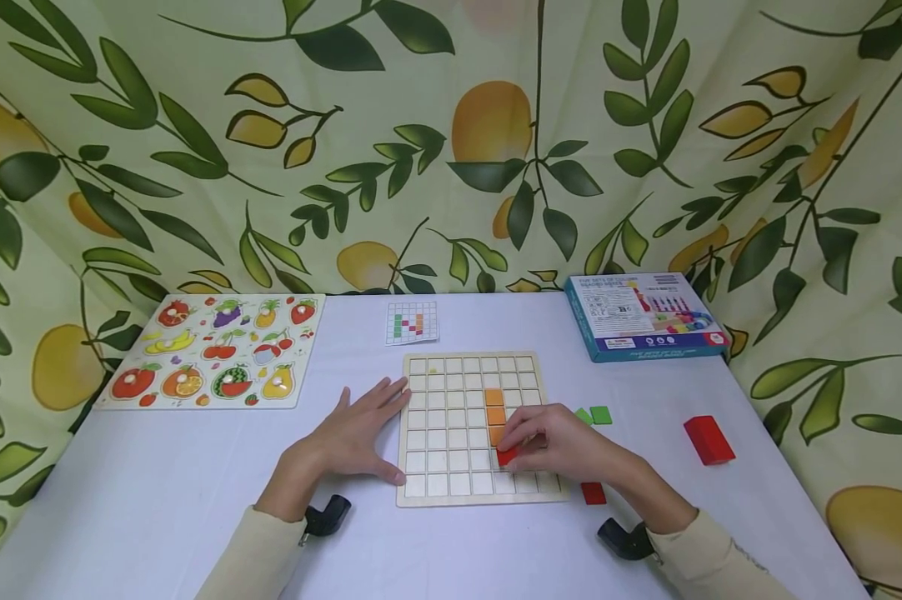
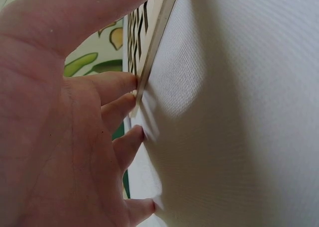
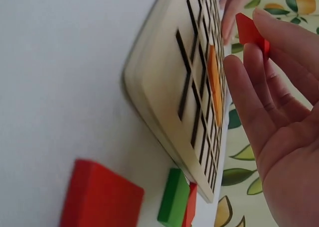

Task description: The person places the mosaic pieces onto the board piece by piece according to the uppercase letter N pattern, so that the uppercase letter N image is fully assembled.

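A wooden grid board (image 1: 436, 462) lies on the white table in front of me. Several orange square tiles (image 1: 494, 398) form a column in its cells. Just below that column, my right hand (image 1: 563, 442) pinches a red tile (image 1: 507, 457) between thumb and fingers over the board. The right wrist view shows this red tile (image 3: 247, 30) tilted at the fingertips. My left hand (image 1: 346, 437) is spread at the board's left edge, its fingers extended. In the left wrist view the thumb and fingertips (image 2: 122, 82) reach the edge of the board (image 2: 158, 33).
Green tiles (image 1: 601, 414) and a red tile (image 1: 593, 493) lie right of the board, a red block (image 1: 709, 440) farther right. Behind stand a small pattern card (image 1: 413, 336) and a boxed set (image 1: 646, 312). A fruit puzzle board (image 1: 196, 367) lies at the left.
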Available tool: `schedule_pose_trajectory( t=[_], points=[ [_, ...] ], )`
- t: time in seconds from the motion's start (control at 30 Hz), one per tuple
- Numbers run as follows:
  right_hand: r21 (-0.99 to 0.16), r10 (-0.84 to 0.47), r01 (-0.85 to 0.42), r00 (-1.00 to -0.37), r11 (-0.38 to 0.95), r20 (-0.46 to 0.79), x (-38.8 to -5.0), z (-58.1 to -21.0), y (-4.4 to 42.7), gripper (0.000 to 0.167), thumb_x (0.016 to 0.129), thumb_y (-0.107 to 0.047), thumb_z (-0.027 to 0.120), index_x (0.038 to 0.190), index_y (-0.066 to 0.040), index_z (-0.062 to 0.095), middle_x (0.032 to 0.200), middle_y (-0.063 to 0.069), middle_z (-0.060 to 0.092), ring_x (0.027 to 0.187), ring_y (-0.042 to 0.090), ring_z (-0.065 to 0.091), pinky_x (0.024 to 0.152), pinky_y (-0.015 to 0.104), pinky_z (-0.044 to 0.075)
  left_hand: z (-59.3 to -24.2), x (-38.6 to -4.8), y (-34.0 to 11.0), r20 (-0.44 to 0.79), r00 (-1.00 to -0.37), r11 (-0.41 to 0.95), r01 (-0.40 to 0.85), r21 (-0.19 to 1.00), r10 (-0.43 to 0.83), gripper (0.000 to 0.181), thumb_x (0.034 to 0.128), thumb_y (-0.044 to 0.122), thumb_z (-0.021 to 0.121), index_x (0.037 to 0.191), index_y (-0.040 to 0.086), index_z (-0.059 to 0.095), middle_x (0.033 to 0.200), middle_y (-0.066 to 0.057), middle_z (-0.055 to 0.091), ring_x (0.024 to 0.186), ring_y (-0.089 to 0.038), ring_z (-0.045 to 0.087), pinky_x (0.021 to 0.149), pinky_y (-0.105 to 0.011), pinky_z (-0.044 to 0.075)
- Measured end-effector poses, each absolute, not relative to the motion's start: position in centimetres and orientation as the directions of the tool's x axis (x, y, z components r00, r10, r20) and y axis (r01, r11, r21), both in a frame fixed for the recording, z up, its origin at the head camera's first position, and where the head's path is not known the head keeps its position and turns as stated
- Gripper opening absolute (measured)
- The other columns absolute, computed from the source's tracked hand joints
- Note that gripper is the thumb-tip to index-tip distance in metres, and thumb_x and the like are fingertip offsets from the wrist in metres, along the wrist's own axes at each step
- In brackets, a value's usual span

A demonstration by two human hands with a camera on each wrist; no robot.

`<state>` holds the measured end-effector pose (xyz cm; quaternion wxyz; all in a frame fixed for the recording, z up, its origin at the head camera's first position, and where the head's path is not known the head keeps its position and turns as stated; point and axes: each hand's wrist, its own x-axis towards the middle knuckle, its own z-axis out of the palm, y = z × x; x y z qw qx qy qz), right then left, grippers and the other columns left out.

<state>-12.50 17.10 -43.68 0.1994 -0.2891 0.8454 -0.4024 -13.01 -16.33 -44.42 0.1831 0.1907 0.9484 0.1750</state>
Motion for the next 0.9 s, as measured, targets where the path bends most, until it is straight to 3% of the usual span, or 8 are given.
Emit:
schedule_pose_trajectory(
  t=[0.4, 0.9],
  points=[
    [-0.729, -0.67, -0.413, -0.737, 0.547, -0.086, -12.5, -44.6, 16.8, 0.018, 0.082, -0.016, 0.086, 0.1, -0.016, 0.082, 0.106, -0.007, 0.074, 0.091, 0.0, 0.062, 0.077, 0.018, 0.059, -44.5, -13.0, -16.4, -0.276, -0.86, 0.865, 0.304, 0.4, 0.429, 0.119, 0.0628, 0.056, 0.091, 0.16, 0.017, 0.035, 0.173, 0.002, 0.021, 0.163, -0.028, 0.013, 0.123, -0.076, 0.005],
    [-0.679, -0.638, -0.432, -0.767, 0.593, -0.068, -12.5, -44.9, 16.3, 0.02, 0.077, -0.018, 0.089, 0.096, -0.02, 0.082, 0.1, -0.011, 0.072, 0.091, 0.002, 0.06, 0.073, 0.016, 0.057, -44.4, -12.9, -16.4, -0.273, -0.857, 0.859, 0.307, 0.41, 0.437, 0.119, 0.0634, 0.056, 0.091, 0.16, 0.016, 0.035, 0.173, 0.001, 0.021, 0.163, -0.029, 0.014, 0.122, -0.077, 0.006]
  ],
)
